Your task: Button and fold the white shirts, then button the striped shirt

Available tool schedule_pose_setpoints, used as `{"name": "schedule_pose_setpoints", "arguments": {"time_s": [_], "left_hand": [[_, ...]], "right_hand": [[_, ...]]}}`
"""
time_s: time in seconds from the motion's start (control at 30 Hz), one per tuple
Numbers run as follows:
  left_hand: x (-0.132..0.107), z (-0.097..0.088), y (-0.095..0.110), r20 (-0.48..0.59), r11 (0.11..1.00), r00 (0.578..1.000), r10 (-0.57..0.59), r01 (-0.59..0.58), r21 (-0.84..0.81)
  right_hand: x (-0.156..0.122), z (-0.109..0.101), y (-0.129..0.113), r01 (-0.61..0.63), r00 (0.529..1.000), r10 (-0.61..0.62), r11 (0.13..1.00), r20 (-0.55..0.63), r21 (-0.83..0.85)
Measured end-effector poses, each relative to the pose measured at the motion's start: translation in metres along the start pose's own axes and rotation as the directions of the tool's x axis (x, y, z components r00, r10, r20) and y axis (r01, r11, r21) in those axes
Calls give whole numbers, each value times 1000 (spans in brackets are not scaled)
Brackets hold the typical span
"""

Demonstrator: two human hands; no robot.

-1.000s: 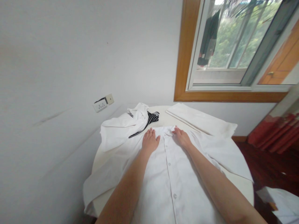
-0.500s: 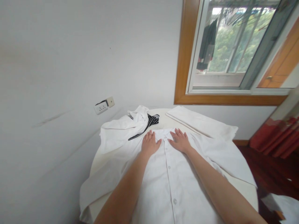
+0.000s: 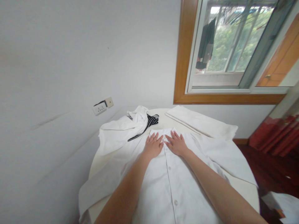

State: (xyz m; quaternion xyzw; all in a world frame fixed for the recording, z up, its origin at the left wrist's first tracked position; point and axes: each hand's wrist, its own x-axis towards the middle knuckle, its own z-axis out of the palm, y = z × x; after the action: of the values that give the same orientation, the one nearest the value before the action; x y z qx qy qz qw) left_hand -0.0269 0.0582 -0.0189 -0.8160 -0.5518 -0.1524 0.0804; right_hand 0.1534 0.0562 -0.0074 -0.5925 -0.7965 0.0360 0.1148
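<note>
A white button-up shirt (image 3: pixel 161 183) lies front side up across a round cream table (image 3: pixel 247 189), its sleeves spread out to both sides. Just below the collar, my left hand (image 3: pixel 153 145) rests flat on the shirt with its fingers apart. Beside it, on the other side of the button line, my right hand (image 3: pixel 176 143) also lies flat with spread fingers. The two hands are close together near the top button. Neither grips the cloth. My forearms cover parts of the shirt's body.
Behind on the left is a crumpled white garment (image 3: pixel 119 130) with black-and-white striped cloth (image 3: pixel 152 120). A folded white cloth (image 3: pixel 203 123) lies at the back right. The wall has a socket (image 3: pixel 100 108) and a wood-framed window (image 3: pixel 178 74). A red curtain (image 3: pixel 273 137) hangs right.
Both hands have moved slightly toward me and closer together, from the collar down to just below it. The shirt lies nearly as before.
</note>
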Motion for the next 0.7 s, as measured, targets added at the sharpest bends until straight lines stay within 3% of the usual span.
{"name": "schedule_pose_setpoints", "arguments": {"time_s": [0.17,0.33,0.53,0.63,0.7], "left_hand": [[-2,-5,2,-13,999,999,-49,49,8],[0,-7,4,-108,995,990,-94,97,25],[3,2,2,-21,981,981,-193,194,28],[3,-1,2,-76,979,977,-199,202,29],[3,-5,3,-159,979,968,-194,201,29]], "right_hand": [[-1,-3,-2,-26,1000,26,1000,-10,4],[4,-6,0,-63,982,56,998,-181,-29],[8,-2,10,-108,994,108,993,-24,-35],[6,-2,10,-113,992,111,993,-54,-44],[5,-3,8,-104,986,95,993,-140,-53]]}}
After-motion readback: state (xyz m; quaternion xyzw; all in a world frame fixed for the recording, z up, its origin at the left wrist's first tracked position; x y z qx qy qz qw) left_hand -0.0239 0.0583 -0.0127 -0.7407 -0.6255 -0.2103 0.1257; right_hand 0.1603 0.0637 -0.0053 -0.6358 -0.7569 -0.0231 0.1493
